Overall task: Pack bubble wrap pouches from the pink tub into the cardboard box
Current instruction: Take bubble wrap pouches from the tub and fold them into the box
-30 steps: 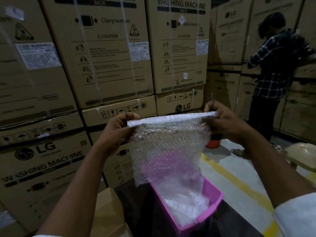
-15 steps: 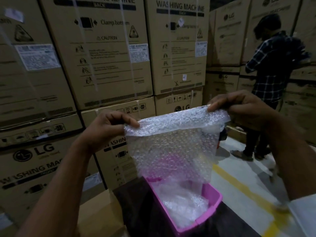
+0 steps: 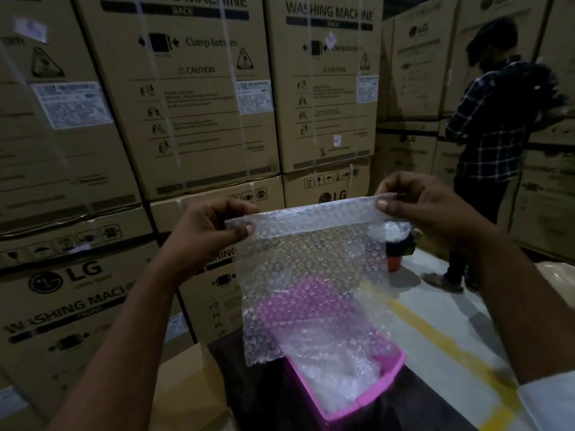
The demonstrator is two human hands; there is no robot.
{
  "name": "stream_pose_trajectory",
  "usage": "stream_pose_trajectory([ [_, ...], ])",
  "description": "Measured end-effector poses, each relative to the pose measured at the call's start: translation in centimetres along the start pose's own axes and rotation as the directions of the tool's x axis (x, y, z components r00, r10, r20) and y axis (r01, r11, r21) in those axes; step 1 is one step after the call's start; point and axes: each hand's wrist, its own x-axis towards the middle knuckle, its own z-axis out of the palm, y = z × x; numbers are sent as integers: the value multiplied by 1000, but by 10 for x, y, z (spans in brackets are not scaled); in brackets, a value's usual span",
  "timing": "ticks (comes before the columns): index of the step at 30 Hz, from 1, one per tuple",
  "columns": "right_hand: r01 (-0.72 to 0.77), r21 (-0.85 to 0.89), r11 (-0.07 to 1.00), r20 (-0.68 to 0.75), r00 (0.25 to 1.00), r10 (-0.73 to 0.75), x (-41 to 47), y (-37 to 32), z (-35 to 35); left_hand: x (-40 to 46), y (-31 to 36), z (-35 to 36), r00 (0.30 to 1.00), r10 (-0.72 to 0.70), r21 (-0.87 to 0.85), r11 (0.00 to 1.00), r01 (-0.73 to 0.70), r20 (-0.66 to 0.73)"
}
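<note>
Two hands hold one bubble wrap pouch (image 3: pixel 311 275) up in the air by its folded top edge: the left hand (image 3: pixel 208 231) pinches the left corner between thumb and fingers, the right hand (image 3: pixel 426 206) pinches the right corner likewise. The pouch hangs flat and upright, its lower part in front of the pink tub (image 3: pixel 367 399). More bubble wrap (image 3: pixel 336 374) lies inside the tub, which sits on a dark tabletop (image 3: pixel 264 399). A cardboard box (image 3: pixel 186 384) stands just left of the tabletop. Stacked washing machine cartons (image 3: pixel 186 104) fill the background; another person (image 3: pixel 494 144) stands at right.
</note>
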Motion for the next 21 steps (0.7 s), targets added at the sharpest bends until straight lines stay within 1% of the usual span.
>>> stream_pose_trajectory([
  [1,-37,56,998,20,999,36,0,5,3,0,-1,3,1000,-9,-19,1000,9,5],
  [3,-83,175,981,39,996,78,2,12,7,-2,-4,9,1000,-17,-111,994,17,-2],
  [5,-54,220,974,13,999,52,3,17,7,-3,-7,12,1000,8,-177,984,-12,-24],
  [8,38,206,978,-39,999,-30,-1,19,6,-4,-9,15,997,65,-241,968,-75,-47],
  [11,72,240,968,-34,997,-66,-3,19,2,-5,-8,14,994,64,-301,950,-86,-85],
  [13,68,276,959,-6,998,-69,-3,18,-1,-6,-7,14,996,46,-311,948,-69,-81],
  [15,85,262,961,8,996,-90,-3,16,-3,-9,-6,13,999,24,-305,952,-33,-34],
  [17,106,245,964,6,994,-111,-4,15,-3,-11,-5,12,1000,10,-253,967,-3,25],
  [19,128,262,957,12,991,-136,-5,12,-2,-12,-5,12,997,24,-200,980,-9,75],
  [21,114,283,952,29,991,-128,-5,12,-1,-11,-7,13,993,45,-164,986,-27,106],
])
